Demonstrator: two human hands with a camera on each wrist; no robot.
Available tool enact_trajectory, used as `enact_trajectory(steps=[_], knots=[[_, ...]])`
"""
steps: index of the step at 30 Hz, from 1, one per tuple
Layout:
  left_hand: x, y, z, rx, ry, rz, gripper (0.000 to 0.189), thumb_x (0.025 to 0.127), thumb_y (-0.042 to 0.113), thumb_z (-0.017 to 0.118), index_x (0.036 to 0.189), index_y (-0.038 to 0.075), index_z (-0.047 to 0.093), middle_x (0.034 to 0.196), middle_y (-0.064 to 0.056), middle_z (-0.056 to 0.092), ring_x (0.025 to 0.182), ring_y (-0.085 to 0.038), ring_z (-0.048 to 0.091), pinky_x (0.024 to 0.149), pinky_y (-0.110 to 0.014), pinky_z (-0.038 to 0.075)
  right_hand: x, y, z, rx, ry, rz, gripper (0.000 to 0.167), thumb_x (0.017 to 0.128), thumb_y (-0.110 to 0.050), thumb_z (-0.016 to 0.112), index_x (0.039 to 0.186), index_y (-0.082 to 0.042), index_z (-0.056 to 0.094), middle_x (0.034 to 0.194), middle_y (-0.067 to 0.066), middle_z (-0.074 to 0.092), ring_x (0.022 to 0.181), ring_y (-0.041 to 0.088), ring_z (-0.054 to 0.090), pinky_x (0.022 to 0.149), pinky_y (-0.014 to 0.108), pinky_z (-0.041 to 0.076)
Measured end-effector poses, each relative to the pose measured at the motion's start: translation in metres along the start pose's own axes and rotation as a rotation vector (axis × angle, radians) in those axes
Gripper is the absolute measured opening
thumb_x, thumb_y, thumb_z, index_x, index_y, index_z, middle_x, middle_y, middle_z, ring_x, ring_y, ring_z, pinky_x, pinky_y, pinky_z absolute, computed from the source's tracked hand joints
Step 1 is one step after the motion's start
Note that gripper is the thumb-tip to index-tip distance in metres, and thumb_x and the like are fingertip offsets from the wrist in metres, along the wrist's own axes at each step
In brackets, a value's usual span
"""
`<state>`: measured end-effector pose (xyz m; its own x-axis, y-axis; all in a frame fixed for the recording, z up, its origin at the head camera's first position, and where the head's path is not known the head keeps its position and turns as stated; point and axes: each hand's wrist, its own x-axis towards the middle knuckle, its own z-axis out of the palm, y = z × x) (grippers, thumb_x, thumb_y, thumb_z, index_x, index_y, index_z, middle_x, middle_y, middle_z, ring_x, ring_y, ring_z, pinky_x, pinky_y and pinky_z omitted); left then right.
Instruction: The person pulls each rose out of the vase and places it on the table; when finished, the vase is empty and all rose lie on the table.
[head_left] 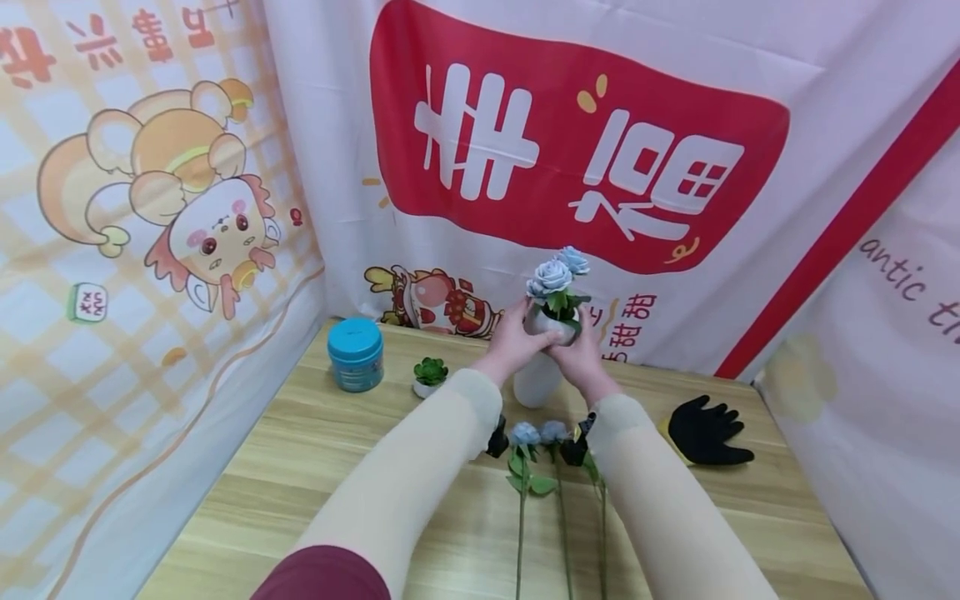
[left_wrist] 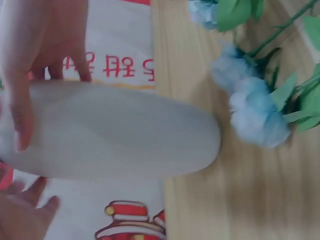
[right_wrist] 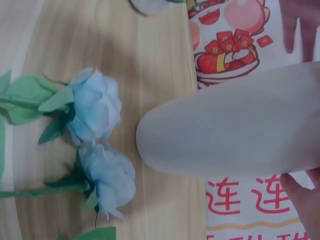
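Holding a white vase [head_left: 536, 379] roughly upright near the back of the worktop [head_left: 300, 450], with both hands about its upper part. Cannot tell whether fully resting on the wood or slightly raised. On the right hand [head_left: 581, 350], fingers curled round behind and thumb pressed over the front: a firm-looking grip on the vase. On the left hand [head_left: 516, 340], thumb across the front and fingers partly spread round the side: apparently a lighter hold, with some fingertips out of sight.

Above the rim, a cluster of pale blue roses [head_left: 552, 277] with green leaves, already in the vase. Just in front of the base but apart from it, loose roses [right_wrist: 97, 107] lying with stems toward the person; three stems in the head view, one bloom hidden by a black wrist camera [head_left: 576, 450].

Judging from this, partway through filling the vase, and now probably steadying or placing it. Next, likely calls for settling the base squarely, then loosening both hands evenly to avoid tipping so tall a body; afterwards, perhaps picking up another loose stem.

Farther left, a potted succulent [head_left: 430, 375], then a blue-lidded jar [head_left: 356, 354]. Right, a black glove [head_left: 707, 433]. Behind, a printed cloth [head_left: 555, 150].
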<state>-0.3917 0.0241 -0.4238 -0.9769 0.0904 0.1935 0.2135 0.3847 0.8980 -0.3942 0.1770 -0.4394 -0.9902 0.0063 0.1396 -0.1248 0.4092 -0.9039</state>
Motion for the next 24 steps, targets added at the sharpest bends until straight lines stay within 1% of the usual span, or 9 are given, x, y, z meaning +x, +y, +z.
enact_trajectory(steps=[3,5,7,9,11,13,15,20,24], knots=[[-0.006,0.000,0.003,0.006,0.176,0.017,0.074,0.080,0.049,0.080,0.136,0.011,0.051,0.135,-0.007,0.048,0.118,-0.024,0.052,0.095,-0.037,0.048,-0.002,-0.001,0.000,0.005,0.000,-0.003,0.100,0.082,-0.025,0.083,0.157,-0.026,0.017,0.157,0.012,0.028,0.138,0.035,0.034,0.109,0.051,0.033],[-0.009,0.001,0.004,0.102,0.262,0.055,0.061,0.080,0.051,0.079,0.121,0.010,0.059,0.121,-0.005,0.050,0.106,-0.022,0.054,0.087,-0.035,0.048,-0.002,-0.003,0.000,0.007,0.001,-0.009,0.101,0.081,-0.028,0.084,0.156,-0.025,0.018,0.156,0.012,0.029,0.137,0.035,0.036,0.108,0.051,0.035],[-0.010,0.004,0.005,0.225,0.298,0.129,0.048,0.082,0.051,0.077,0.107,0.013,0.065,0.109,-0.002,0.052,0.094,-0.018,0.053,0.083,-0.036,0.046,-0.003,-0.004,-0.001,0.002,0.005,-0.015,0.100,0.081,-0.025,0.084,0.156,-0.024,0.018,0.156,0.013,0.029,0.136,0.036,0.036,0.108,0.052,0.036],[-0.010,0.010,0.005,0.325,0.315,0.209,0.038,0.083,0.050,0.076,0.097,0.015,0.072,0.099,0.001,0.055,0.088,-0.017,0.053,0.084,-0.038,0.044,-0.003,-0.005,-0.001,-0.008,0.010,-0.019,0.099,0.081,-0.021,0.083,0.157,-0.022,0.018,0.156,0.014,0.029,0.138,0.036,0.034,0.109,0.051,0.034],[-0.008,0.015,0.006,0.368,0.326,0.246,0.032,0.085,0.047,0.076,0.093,0.016,0.076,0.094,0.002,0.055,0.086,-0.017,0.052,0.085,-0.040,0.042,-0.002,-0.005,-0.001,-0.026,0.012,-0.010,0.100,0.082,-0.019,0.081,0.157,-0.020,0.017,0.157,0.016,0.027,0.139,0.036,0.032,0.110,0.051,0.032],[-0.007,0.020,0.007,0.371,0.334,0.233,0.031,0.085,0.046,0.076,0.094,0.016,0.078,0.092,0.003,0.055,0.087,-0.017,0.051,0.088,-0.042,0.041,-0.002,-0.004,-0.001,-0.046,0.010,0.002,0.100,0.082,-0.021,0.081,0.158,-0.021,0.015,0.158,0.015,0.025,0.139,0.036,0.031,0.110,0.050,0.033],[-0.005,0.025,0.007,0.375,0.333,0.190,0.034,0.085,0.047,0.076,0.098,0.017,0.080,0.093,0.003,0.054,0.091,-0.017,0.049,0.091,-0.042,0.040,-0.002,-0.004,-0.001,-0.060,0.006,0.010,0.101,0.082,-0.022,0.080,0.158,-0.021,0.014,0.159,0.015,0.024,0.140,0.034,0.030,0.110,0.049,0.032],[-0.004,0.034,0.011,0.403,0.279,0.131,0.035,0.085,0.047,0.076,0.103,0.017,0.080,0.099,0.001,0.058,0.095,-0.019,0.049,0.091,-0.040,0.039,-0.002,-0.004,-0.001,-0.059,0.011,0.001,0.101,0.081,-0.011,0.077,0.158,-0.021,0.014,0.159,0.015,0.025,0.141,0.034,0.029,0.111,0.048,0.032],[0.000,0.041,0.015,0.424,0.281,0.102,0.029,0.088,0.042,0.074,0.102,0.017,0.079,0.106,-0.002,0.062,0.100,-0.021,0.052,0.093,-0.040,0.039,-0.003,-0.006,-0.001,-0.037,0.015,-0.008,0.096,0.080,-0.007,0.076,0.156,-0.021,0.019,0.156,0.017,0.030,0.138,0.037,0.034,0.108,0.049,0.035]])
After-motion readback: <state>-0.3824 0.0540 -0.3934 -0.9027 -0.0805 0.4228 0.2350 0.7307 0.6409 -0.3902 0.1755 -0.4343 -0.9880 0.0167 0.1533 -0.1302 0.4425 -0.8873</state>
